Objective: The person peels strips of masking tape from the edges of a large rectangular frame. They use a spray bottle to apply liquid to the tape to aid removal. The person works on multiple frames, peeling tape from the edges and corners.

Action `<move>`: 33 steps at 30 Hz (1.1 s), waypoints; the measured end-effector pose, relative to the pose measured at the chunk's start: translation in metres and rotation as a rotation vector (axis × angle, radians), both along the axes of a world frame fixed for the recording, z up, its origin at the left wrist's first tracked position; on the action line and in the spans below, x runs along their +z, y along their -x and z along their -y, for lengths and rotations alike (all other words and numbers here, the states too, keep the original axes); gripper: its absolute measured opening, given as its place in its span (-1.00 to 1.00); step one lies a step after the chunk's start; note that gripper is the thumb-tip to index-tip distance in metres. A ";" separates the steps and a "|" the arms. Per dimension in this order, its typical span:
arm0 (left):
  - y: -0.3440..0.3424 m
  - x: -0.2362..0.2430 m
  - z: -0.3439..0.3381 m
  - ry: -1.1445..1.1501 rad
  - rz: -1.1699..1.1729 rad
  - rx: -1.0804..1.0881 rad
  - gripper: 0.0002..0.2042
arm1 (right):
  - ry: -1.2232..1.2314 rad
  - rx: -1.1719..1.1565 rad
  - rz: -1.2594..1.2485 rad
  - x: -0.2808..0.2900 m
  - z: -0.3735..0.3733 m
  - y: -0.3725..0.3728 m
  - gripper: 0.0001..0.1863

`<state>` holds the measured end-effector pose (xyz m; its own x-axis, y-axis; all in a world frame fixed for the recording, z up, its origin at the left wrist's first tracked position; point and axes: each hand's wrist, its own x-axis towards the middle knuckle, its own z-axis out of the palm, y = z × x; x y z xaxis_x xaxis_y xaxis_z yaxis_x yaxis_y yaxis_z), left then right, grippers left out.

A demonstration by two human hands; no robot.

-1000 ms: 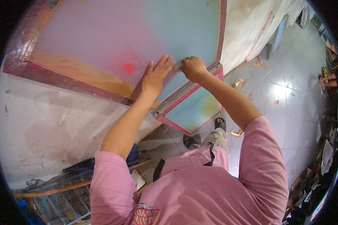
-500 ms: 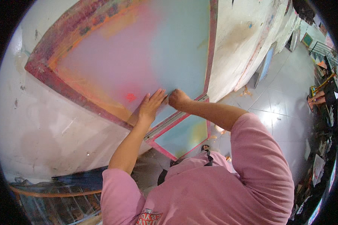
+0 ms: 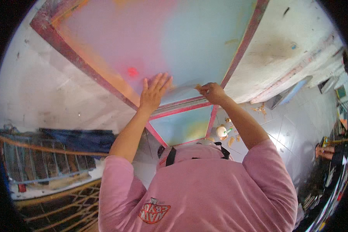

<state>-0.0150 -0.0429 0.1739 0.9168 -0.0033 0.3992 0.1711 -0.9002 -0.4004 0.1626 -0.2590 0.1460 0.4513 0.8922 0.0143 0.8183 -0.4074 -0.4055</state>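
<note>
Leaning on the wall before me is a large framed screen (image 3: 189, 42), tinted pink-purple on the left and pale blue on the right, with a maroon-stained frame. My left hand (image 3: 152, 92) lies on its lower part, fingers stretched out, below a bright red spot (image 3: 132, 72). Near the lower right corner my right hand (image 3: 213, 94) is closed, pinching a brownish strip of tape (image 3: 199, 88). A hazy, see-through stretch runs from the strip towards my left hand. Under the big screen stands a smaller screen (image 3: 178, 125) with a bright pink frame.
Crumpled brown scraps (image 3: 260, 110) and a round pale object with a green part (image 3: 222, 132) lie on the tiled floor. Flat panels (image 3: 288, 94) lean along the wall at right. On the left are a metal rail (image 3: 50, 152) and dark blue cloth (image 3: 79, 140).
My right hand has moved right, away from my left hand, with the strip now visible in it. The left hand stays flat on the screen. My view has shifted and turned.
</note>
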 end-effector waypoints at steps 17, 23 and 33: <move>-0.132 -0.030 0.142 1.799 1.145 0.444 -0.01 | -0.471 -1.073 -1.128 -0.095 0.179 -0.008 -0.48; -0.113 -0.030 0.164 0.634 0.308 -0.017 -0.11 | -0.123 -1.047 -0.186 -0.089 0.195 -0.034 -0.08; -0.112 0.119 0.039 -0.107 0.433 -0.181 -0.22 | -0.577 -1.000 -0.411 -0.089 0.164 -0.050 -0.15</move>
<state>0.0972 -0.0819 0.2933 0.6472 -0.2091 0.7331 0.1874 -0.8885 -0.4189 0.2123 -0.4230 0.0574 0.9981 0.0598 -0.0120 0.0167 -0.4578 -0.8889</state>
